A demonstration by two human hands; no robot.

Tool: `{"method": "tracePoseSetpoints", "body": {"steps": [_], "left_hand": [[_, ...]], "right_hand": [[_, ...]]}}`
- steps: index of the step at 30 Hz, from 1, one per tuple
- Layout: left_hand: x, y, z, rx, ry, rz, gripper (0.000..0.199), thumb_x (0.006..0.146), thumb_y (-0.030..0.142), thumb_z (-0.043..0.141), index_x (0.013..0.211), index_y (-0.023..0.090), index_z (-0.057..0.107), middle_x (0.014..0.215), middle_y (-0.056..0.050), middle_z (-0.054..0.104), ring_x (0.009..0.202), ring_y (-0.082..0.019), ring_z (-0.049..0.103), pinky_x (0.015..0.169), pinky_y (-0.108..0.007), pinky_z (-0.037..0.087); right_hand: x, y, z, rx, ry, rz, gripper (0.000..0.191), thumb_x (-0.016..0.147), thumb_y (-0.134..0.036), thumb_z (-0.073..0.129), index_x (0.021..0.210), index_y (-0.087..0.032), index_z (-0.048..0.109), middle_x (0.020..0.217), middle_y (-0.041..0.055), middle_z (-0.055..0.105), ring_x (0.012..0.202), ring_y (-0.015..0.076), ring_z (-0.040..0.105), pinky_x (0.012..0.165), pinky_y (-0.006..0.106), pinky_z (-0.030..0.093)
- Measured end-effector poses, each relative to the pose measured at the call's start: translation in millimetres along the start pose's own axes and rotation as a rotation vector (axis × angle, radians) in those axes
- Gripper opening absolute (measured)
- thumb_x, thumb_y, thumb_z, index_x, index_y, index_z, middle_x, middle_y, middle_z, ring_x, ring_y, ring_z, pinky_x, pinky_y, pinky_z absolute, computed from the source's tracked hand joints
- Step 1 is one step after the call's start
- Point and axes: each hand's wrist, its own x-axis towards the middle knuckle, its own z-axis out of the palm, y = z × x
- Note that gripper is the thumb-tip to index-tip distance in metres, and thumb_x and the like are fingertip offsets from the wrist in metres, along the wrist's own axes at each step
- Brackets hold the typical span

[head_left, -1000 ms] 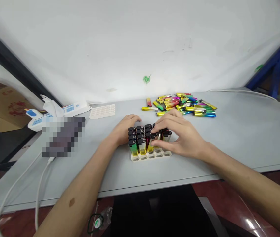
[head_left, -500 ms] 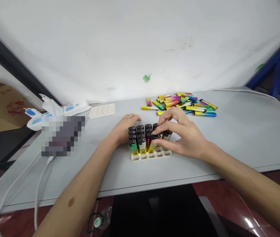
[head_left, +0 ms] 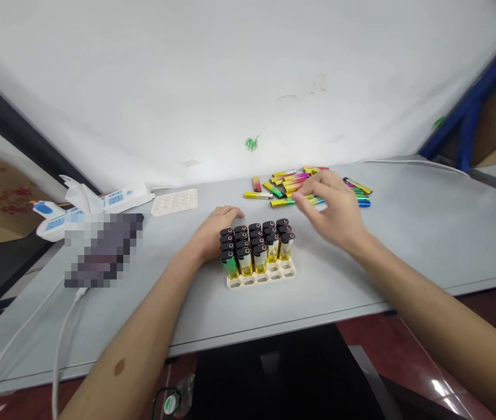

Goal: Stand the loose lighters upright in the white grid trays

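Note:
A white holder tray (head_left: 261,280) with several rows of holes stands near the middle of the table. Black-topped lighters (head_left: 259,261) with shiny coloured bodies fill most of it upright, and some holes in its front rows are bare. My left hand (head_left: 213,231) lies at the tray's left side, fingers stretched on the tabletop behind it; whether it presses on the tray is hard to see. Beyond the tray's right end, my right hand (head_left: 333,207) hovers, open, fingers curved and nothing visible in them. It partly covers a loose pile of metallic lighters (head_left: 283,185).
A second white holder tray (head_left: 175,202) lies at the back left. Beside it are a white power strip (head_left: 119,199) with plugs and a blurred dark device (head_left: 105,251) on white cables (head_left: 62,338). A white wall (head_left: 213,87) rises behind the table.
My right hand has left the tray, moving back and right to the pile. A lighter it was holding now stands in the tray. My left hand stays beside the tray; the view has shifted slightly.

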Motion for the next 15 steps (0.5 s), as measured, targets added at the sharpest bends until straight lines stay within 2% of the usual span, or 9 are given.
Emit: {"method": "tracePoseSetpoints", "body": {"steps": [2,4,6,10,13,15], "left_hand": [[0.2,-0.3,-0.2,0.002,-0.006,0.0,0.046,0.082,0.022,0.053,0.127,0.018,0.058,0.141,-0.011,0.058,0.134,-0.028,0.05,0.114,-0.041,0.043],[0.2,-0.7,-0.1,-0.001,-0.006,0.006,0.047,0.081,0.021,0.053,0.128,0.018,0.057,0.142,-0.012,0.058,0.134,-0.028,0.05,0.115,-0.042,0.043],[-0.1,-1.1,0.2,-0.006,-0.001,0.011,0.047,0.082,0.021,0.053,0.128,0.017,0.057,0.142,-0.012,0.057,0.134,-0.028,0.05,0.115,-0.043,0.042],[-1.2,-0.7,0.4,-0.006,0.003,0.007,0.048,0.082,0.019,0.053,0.13,0.016,0.057,0.142,-0.013,0.057,0.134,-0.028,0.05,0.116,-0.042,0.042],[-1.8,0.4,-0.1,-0.002,0.003,0.016,0.048,0.082,0.02,0.054,0.129,0.015,0.057,0.142,-0.013,0.057,0.133,-0.028,0.051,0.116,-0.041,0.042],[-1.9,1.0,-0.3,0.003,0.003,0.02,0.048,0.082,0.02,0.055,0.129,0.015,0.057,0.142,-0.013,0.057,0.134,-0.028,0.051,0.115,-0.041,0.042]], "right_hand": [[0.7,31.8,-4.5,-0.218,-0.026,0.206,0.016,0.091,-0.028,0.059,0.092,-0.021,0.073,0.098,0.0119,0.064,0.1,0.0301,0.057,0.09,0.049,0.047],[-2.1,60.5,-9.5,-0.411,-0.127,0.403,0.026,0.086,-0.025,0.06,0.106,-0.018,0.074,0.11,0.0166,0.063,0.109,0.0353,0.054,0.093,0.052,0.045],[-6.9,79.9,-12.9,-0.536,-0.256,0.529,0.036,0.082,-0.024,0.061,0.114,-0.016,0.073,0.114,0.0198,0.063,0.11,0.0387,0.054,0.091,0.053,0.045],[-14.5,90.6,-13.6,-0.617,-0.376,0.547,0.042,0.08,-0.019,0.056,0.12,-0.017,0.072,0.117,0.02,0.065,0.107,0.0386,0.057,0.088,0.053,0.046],[-14.8,89.6,-12.8,-0.606,-0.388,0.514,0.04,0.079,-0.016,0.057,0.115,-0.017,0.073,0.114,0.0185,0.069,0.105,0.038,0.06,0.087,0.052,0.047],[-12.4,88.2,-13.2,-0.559,-0.347,0.513,0.035,0.078,-0.016,0.059,0.111,-0.018,0.073,0.109,0.016,0.072,0.104,0.0364,0.061,0.087,0.051,0.048]]}}
